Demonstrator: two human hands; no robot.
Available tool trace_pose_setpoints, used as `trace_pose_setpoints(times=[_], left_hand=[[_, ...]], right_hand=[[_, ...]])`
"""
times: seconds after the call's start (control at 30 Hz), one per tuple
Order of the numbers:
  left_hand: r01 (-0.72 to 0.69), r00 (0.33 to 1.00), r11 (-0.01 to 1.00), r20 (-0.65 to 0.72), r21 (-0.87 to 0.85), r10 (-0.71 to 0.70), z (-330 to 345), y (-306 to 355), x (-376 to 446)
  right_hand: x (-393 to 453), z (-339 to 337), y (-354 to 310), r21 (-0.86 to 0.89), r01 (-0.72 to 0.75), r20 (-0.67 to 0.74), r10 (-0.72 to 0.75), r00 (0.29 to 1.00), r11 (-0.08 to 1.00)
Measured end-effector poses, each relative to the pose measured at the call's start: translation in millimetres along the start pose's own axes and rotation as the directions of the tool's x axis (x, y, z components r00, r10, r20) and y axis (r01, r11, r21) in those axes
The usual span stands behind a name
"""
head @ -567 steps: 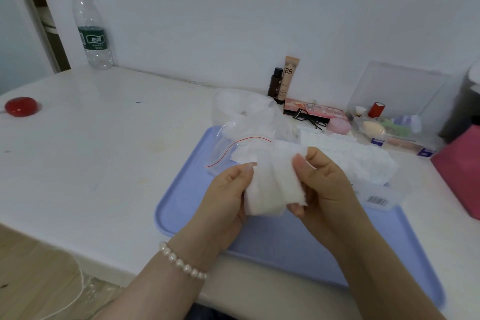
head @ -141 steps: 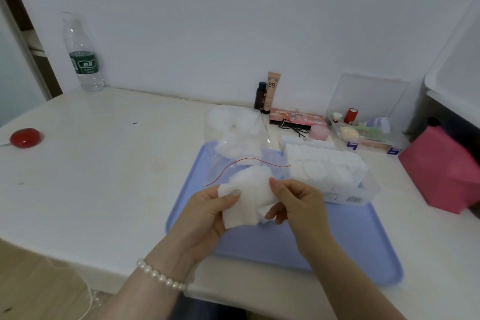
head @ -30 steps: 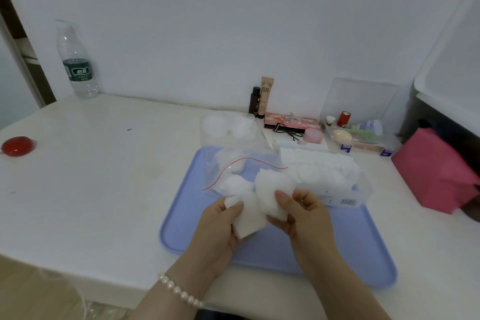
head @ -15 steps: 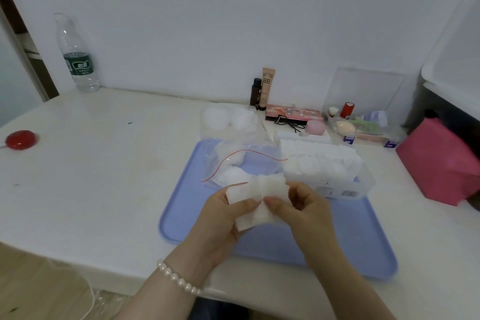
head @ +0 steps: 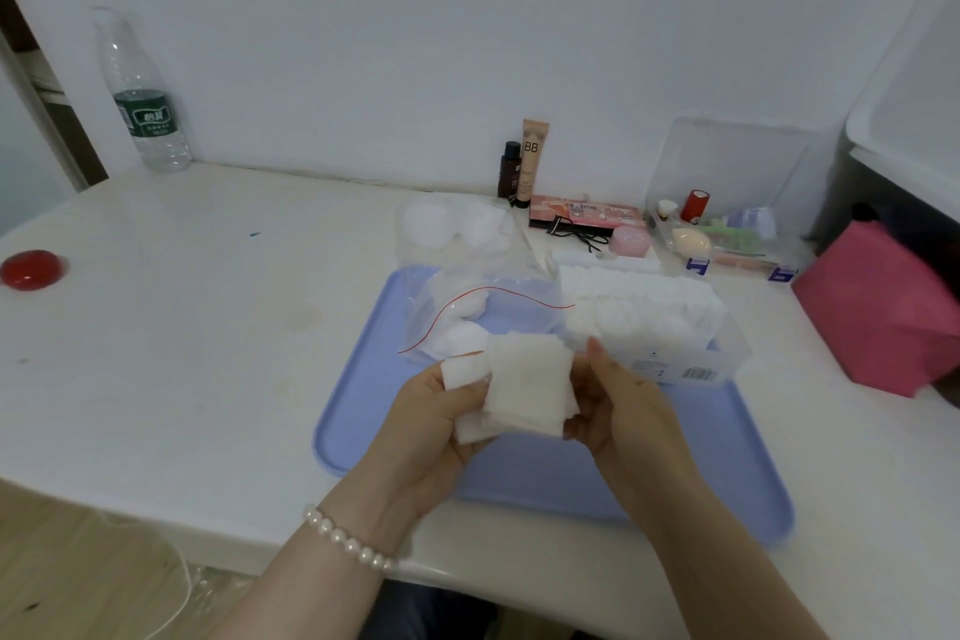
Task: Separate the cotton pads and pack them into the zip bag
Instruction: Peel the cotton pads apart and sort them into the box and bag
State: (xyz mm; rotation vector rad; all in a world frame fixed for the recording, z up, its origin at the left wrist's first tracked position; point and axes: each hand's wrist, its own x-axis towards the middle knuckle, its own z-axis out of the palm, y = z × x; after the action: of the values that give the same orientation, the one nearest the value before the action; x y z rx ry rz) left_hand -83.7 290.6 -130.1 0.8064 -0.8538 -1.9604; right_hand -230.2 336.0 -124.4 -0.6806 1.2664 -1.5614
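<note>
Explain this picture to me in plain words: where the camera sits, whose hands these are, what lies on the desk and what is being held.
No machine here: a person wears a wide-angle camera on the head, looking down at their own hands. The left hand, with a pearl bracelet, and the right hand together hold a small stack of white cotton pads over a blue tray on a white desk. On the tray lie a clear zip bag with some pads inside and a clear box of pads. Cosmetics and a water bottle stand near the wall.
</note>
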Motion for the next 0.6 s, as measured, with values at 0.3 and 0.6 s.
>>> trace_pose_setpoints(times=[0.3, 0.6], left_hand=[[-0.041, 0.998, 0.998, -0.046, -0.052, 0.039, -4, 3, 4], [-0.067, 0.998, 0.996, 0.000, -0.061, 0.067, -3, 3, 2]], right_hand=[[-21, 1, 0, -0.286, 0.340, 0.002, -0.354, 0.935, 0.896], [-18, 3, 7, -0.360, 0.347, 0.011, -0.368, 0.930, 0.866]])
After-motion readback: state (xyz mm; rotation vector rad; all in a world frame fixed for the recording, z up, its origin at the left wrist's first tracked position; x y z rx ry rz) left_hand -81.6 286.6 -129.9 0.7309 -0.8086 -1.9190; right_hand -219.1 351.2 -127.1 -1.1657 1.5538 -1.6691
